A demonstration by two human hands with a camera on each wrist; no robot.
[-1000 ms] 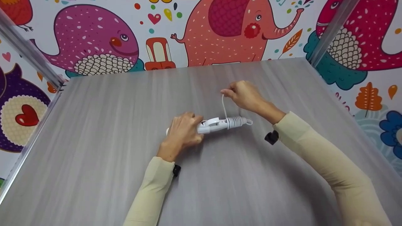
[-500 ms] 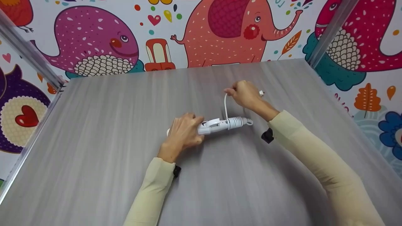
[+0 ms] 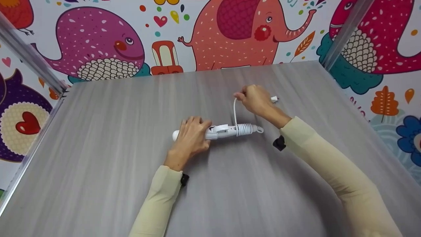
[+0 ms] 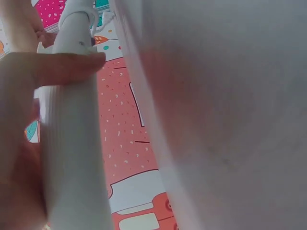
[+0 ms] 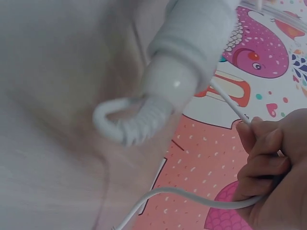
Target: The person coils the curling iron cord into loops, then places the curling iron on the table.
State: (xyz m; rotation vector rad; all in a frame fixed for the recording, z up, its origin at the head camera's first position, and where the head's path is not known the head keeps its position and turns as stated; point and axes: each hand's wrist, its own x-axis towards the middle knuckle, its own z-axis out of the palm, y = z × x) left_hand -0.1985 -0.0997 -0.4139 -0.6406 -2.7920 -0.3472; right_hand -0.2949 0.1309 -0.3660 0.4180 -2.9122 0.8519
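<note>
A white curling iron (image 3: 221, 132) with a raised lever lies sideways, close over the table. My left hand (image 3: 192, 138) grips its barrel, whose rounded tip shows left of the hand. In the left wrist view the thumb lies across the barrel (image 4: 74, 143). White cord is wound in several turns (image 3: 244, 129) round the handle's right end, past which a small loop (image 5: 127, 122) stands out. My right hand (image 3: 258, 100), raised behind the handle, holds the cord (image 3: 235, 112) in curled fingers. The cord's plug (image 3: 274, 99) pokes out right of that hand.
The grey wood-grain table (image 3: 108, 158) spreads out on all sides of the hands. Walls with cartoon animals (image 3: 230, 39) stand at its back and sides, with metal posts (image 3: 345, 33) at the corners.
The plug has come into view right of my right hand, which has shifted slightly right. My left hand and the curling iron have edged a little left. The cord turns look the same.
</note>
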